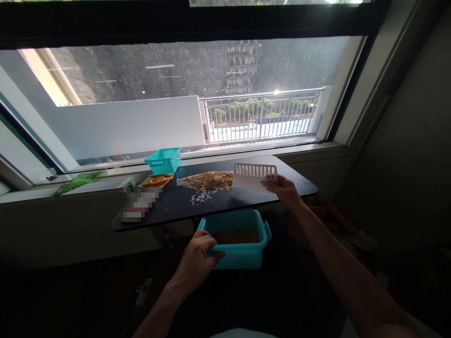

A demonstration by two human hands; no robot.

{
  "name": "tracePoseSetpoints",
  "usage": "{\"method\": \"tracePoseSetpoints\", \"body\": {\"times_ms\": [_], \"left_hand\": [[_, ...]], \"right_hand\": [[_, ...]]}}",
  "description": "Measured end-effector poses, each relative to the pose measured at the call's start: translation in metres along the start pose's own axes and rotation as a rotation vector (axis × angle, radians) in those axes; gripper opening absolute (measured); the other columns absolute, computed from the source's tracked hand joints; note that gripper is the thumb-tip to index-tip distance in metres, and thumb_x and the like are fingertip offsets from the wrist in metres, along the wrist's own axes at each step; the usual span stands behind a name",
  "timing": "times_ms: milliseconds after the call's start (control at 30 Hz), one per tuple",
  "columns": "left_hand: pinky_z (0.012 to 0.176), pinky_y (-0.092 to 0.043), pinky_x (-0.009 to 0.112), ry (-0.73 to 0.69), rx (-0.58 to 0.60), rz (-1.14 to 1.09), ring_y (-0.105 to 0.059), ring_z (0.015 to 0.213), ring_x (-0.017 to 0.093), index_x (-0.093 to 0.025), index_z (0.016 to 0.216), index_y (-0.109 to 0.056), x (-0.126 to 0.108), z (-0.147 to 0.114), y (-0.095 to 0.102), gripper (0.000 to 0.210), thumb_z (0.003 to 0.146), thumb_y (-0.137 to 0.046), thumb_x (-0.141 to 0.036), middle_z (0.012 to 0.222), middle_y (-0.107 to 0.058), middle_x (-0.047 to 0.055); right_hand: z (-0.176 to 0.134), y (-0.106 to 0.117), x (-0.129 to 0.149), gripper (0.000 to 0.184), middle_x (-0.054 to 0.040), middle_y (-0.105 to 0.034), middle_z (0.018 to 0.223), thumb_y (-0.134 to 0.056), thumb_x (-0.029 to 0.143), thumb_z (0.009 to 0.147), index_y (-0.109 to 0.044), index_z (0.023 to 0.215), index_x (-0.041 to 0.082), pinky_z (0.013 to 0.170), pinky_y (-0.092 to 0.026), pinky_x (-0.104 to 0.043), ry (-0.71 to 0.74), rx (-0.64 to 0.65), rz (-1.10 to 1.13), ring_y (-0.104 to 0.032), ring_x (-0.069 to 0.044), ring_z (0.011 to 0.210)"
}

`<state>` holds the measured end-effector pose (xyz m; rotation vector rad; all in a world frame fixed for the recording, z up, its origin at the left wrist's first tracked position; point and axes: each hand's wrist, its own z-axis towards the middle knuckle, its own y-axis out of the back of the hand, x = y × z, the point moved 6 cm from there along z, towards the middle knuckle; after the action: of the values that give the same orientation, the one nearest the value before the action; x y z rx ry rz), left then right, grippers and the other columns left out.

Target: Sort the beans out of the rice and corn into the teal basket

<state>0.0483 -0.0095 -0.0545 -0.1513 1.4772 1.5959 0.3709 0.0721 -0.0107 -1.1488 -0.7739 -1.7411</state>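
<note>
The thin white plastic scoop with a row of long slots (251, 182) is over the right part of the long black table (296, 183). The right hand (286, 188) pinches its right edge tightly. I cannot tell if the scoop touches the table. Just left of it lies a flat pile of golden-brown and white bits (211, 180), with loose white bits (200, 197) in front.

Below the table's near edge is a deep blue-green plastic bin (239, 258) with small brown grains (240, 236) inside. The left hand (201, 252) has its fingers curled over the bin's left near corner, gripping the rim.

At the table's back left sits a smaller blue-green plastic basket (164, 164). Near it are an orange-and-yellow flat thing (158, 180) and a blurred thing (140, 205). Farther left, a fuzzy green cloth (81, 181) lies on a white metal heater (109, 187).
</note>
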Motion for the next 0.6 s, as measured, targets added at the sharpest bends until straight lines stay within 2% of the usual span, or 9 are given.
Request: {"method": "tracePoseSetpoints", "body": {"times_ms": [167, 233, 333, 400, 600], "left_hand": [[0.082, -0.052, 0.04, 0.002, -0.003, 0.001, -0.058, 0.095, 0.026, -0.02, 0.063, -0.063, 0.001, -0.002, 0.003, 0.014, 0.076, -0.07, -0.019, 0.075, -0.064, 0.004], [0.082, -0.052, 0.041, 0.005, -0.005, 0.001, -0.058, 0.096, 0.026, -0.02, 0.063, -0.063, 0.002, -0.002, 0.003, 0.015, 0.076, -0.069, -0.02, 0.075, -0.064, 0.004], [0.083, -0.052, 0.041, 0.009, -0.008, 0.0, -0.058, 0.097, 0.027, -0.02, 0.063, -0.063, 0.004, -0.002, 0.003, 0.015, 0.076, -0.07, -0.02, 0.074, -0.064, 0.004], [0.083, -0.053, 0.041, 0.01, -0.012, -0.001, -0.058, 0.097, 0.027, -0.02, 0.063, -0.064, 0.005, -0.001, 0.003, 0.014, 0.076, -0.07, -0.021, 0.075, -0.064, 0.004], [0.083, -0.053, 0.042, 0.003, -0.026, 0.0, -0.058, 0.096, 0.027, -0.02, 0.065, -0.065, 0.006, -0.001, 0.003, 0.013, 0.076, -0.07, -0.023, 0.076, -0.065, 0.004]], "right_hand": [[0.024, -0.019, -0.015, 0.051, -0.0038, -0.074, 0.083, -0.082, 0.058, 0.056, -0.072, 0.088, 0.019, 0.076, -0.056, -0.037, -0.033, -0.004, 0.008, -0.07, -0.024, 0.082], [0.027, -0.021, -0.022, 0.046, -0.0031, -0.074, 0.085, -0.081, 0.053, 0.063, -0.072, 0.091, 0.019, 0.075, -0.055, -0.035, -0.066, 0.01, 0.0, -0.069, -0.023, 0.081], [0.026, -0.023, -0.032, 0.036, -0.0057, -0.069, 0.107, -0.069, 0.042, 0.085, -0.066, 0.11, 0.017, 0.08, -0.056, -0.038, -0.13, 0.055, -0.02, -0.067, -0.022, 0.093], [0.023, -0.022, -0.036, 0.034, -0.008, -0.063, 0.122, -0.061, 0.035, 0.093, -0.06, 0.121, 0.017, 0.085, -0.055, -0.043, -0.167, 0.08, -0.03, -0.064, -0.023, 0.102], [0.012, -0.019, -0.039, 0.034, -0.0086, -0.062, 0.122, -0.061, 0.035, 0.093, -0.059, 0.122, 0.017, 0.085, -0.055, -0.043, -0.216, 0.101, -0.003, -0.064, -0.023, 0.102]]}}
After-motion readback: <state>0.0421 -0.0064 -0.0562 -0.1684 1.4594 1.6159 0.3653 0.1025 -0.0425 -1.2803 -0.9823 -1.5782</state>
